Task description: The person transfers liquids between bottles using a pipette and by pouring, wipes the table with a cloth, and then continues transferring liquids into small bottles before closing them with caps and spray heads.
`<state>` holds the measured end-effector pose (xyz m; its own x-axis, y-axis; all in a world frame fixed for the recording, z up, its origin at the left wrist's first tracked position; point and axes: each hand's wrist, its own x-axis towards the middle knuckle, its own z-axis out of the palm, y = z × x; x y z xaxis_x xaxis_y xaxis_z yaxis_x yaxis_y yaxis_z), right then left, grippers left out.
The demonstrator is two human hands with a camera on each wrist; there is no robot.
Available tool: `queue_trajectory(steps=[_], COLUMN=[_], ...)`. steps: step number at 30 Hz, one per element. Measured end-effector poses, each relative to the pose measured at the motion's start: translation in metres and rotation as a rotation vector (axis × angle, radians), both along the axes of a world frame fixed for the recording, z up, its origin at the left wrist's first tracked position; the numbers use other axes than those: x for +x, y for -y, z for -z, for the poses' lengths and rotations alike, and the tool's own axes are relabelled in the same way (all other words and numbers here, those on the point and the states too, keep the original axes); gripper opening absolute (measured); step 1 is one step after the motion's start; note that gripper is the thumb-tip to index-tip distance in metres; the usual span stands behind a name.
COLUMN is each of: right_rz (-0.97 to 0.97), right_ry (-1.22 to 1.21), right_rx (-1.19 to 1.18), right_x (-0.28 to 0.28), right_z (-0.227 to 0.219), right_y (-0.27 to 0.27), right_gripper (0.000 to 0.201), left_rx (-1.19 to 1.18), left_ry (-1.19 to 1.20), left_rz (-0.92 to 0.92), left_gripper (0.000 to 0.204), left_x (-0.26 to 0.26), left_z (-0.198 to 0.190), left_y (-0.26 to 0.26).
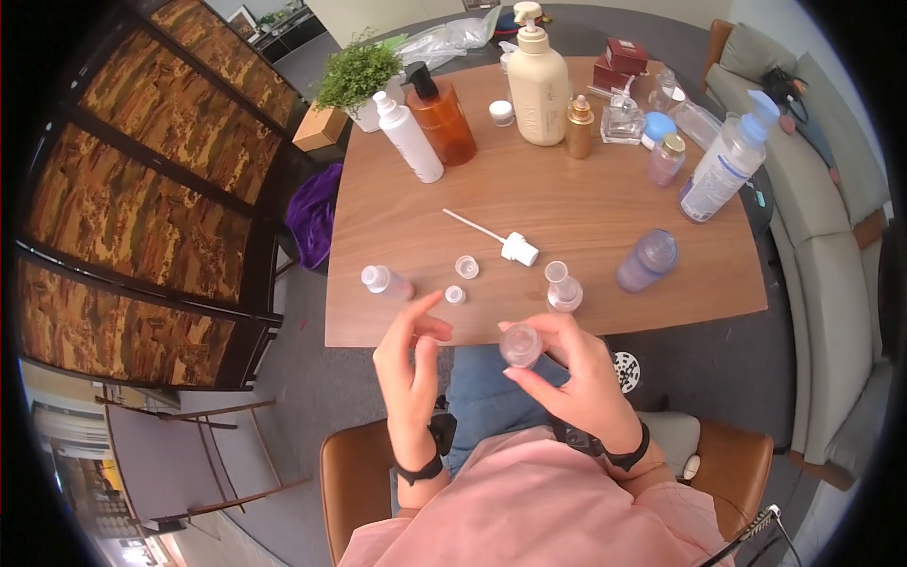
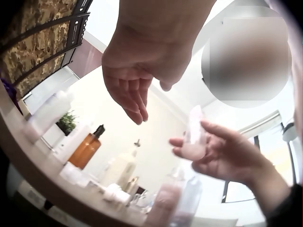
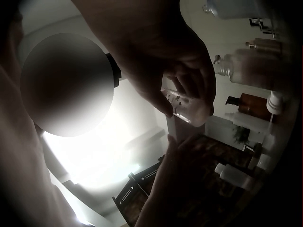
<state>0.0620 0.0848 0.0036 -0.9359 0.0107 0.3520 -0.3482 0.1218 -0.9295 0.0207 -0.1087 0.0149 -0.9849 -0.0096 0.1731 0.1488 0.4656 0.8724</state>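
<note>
Pinkish clear container (image 1: 521, 346), probably light, slippery, best held mid-body: right hand (image 1: 588, 376) grips it, left hand (image 1: 406, 383) open.

Near the tabletop's (image 1: 378, 222) far left corner, the plant's pot (image 1: 365, 117) is partly hidden behind the white spray bottle (image 1: 413, 142) and amber bottle (image 1: 453, 128). Print on the cream pump bottle (image 1: 539, 94) and blue-topped pump bottle (image 1: 720, 180) is too small to read. The right hand's (image 1: 590, 378) fingers partly cover the small clear bottle (image 1: 521, 347). In the left wrist view, a pinkish bottle (image 2: 163, 203) is blurred, its base cut off by the bottom edge. In the right wrist view, deep shadow obscures much of the left hand (image 3: 163, 184)
</note>
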Motion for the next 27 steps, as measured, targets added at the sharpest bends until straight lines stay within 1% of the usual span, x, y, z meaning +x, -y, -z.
queue_trajectory(steps=[1,2,3,4,6,7,8,9,11,12,13,14,15,16,17,18,20,21,22,24,25,27], right_rz=[0.011,-0.011,-0.031,-0.043,-0.039,-0.026,-0.017,-0.011,0.006,0.017,0.111,0.242,0.448,0.611,0.732,0.728,0.825,0.755,0.752,0.591,0.588,0.505], right_ry=[0.005,-0.046,-0.096,-0.105,-0.145,-0.143,-0.127,-0.110,-0.109,-0.112,-0.083,-0.059,-0.092,-0.099,-0.150,-0.153,-0.088,-0.062,-0.063,0.015,0.014,0.177], right_rx=[0.005,0.070,0.136,0.170,0.169,0.175,0.227,0.278,0.292,0.299,0.247,0.162,0.185,0.077,0.228,0.234,0.409,0.403,0.403,0.066,0.066,-0.013], right_x=[0.001,0.001,0.001,0.003,0.005,0.006,0.006,0.008,0.008,0.007,0.009,0.010,0.008,0.005,0.001,-0.005,-0.019,-0.025,-0.029,-0.038,-0.041,-0.046], right_z=[-0.001,-0.003,-0.006,-0.008,-0.001,-0.001,0.000,0.000,-0.013,-0.017,-0.015,-0.020,-0.015,-0.012,-0.008,-0.003,0.013,0.024,0.033,0.045,0.049,0.057], right_y=[0.001,0.002,0.003,0.006,0.011,0.010,0.009,0.008,-0.007,-0.017,-0.030,-0.041,-0.054,-0.062,-0.074,-0.082,-0.093,-0.097,-0.097,-0.095,-0.096,-0.099], right_gripper=[0.041,0.041,0.041,0.041,0.043,0.043,0.045,0.048,0.048,0.049,0.047,0.039,0.041,0.045,0.066,0.066,0.086,0.097,0.097,0.086,0.086,0.072], left_rx=[0.055,0.115,0.028,0.039,-0.044,-0.055,-0.049,-0.064,-0.075,-0.017,0.040,0.043,0.000,-0.043,-0.046,-0.039,-0.038,-0.038,-0.046,-0.054,-0.086,-0.118], left_ry=[-0.139,-0.277,-0.265,-0.264,-0.206,-0.189,-0.189,-0.174,-0.158,-0.129,-0.100,-0.099,-0.132,-0.165,-0.121,-0.122,-0.166,-0.164,-0.133,-0.104,-0.094,-0.084], left_rz=[0.168,0.338,0.422,0.439,0.441,0.410,0.419,0.406,0.396,0.333,0.268,0.271,0.251,0.229,0.224,0.219,0.206,0.202,0.227,0.249,0.263,0.274], left_gripper=[0.042,0.046,0.057,0.057,0.057,0.059,0.059,0.055,0.052,0.048,0.044,0.044,0.043,0.041,0.043,0.043,0.042,0.042,0.042,0.041,0.040,0.038], left_x=[0.005,0.009,0.013,0.017,0.024,0.026,0.026,0.026,0.027,0.028,0.029,0.027,0.025,0.024,0.023,0.022,0.017,0.017,0.017,0.017,0.017,0.017], left_z=[-0.008,-0.017,-0.030,-0.030,-0.027,-0.021,-0.020,-0.019,-0.018,-0.017,-0.017,-0.017,-0.016,-0.015,-0.014,-0.011,-0.007,-0.007,-0.007,-0.008,-0.008,-0.008], left_y=[0.000,-0.002,-0.006,-0.011,-0.023,-0.024,-0.025,-0.026,-0.026,-0.026,-0.026,-0.025,-0.023,-0.020,-0.019,-0.020,-0.023,-0.024,-0.026,-0.028,-0.029,-0.029])
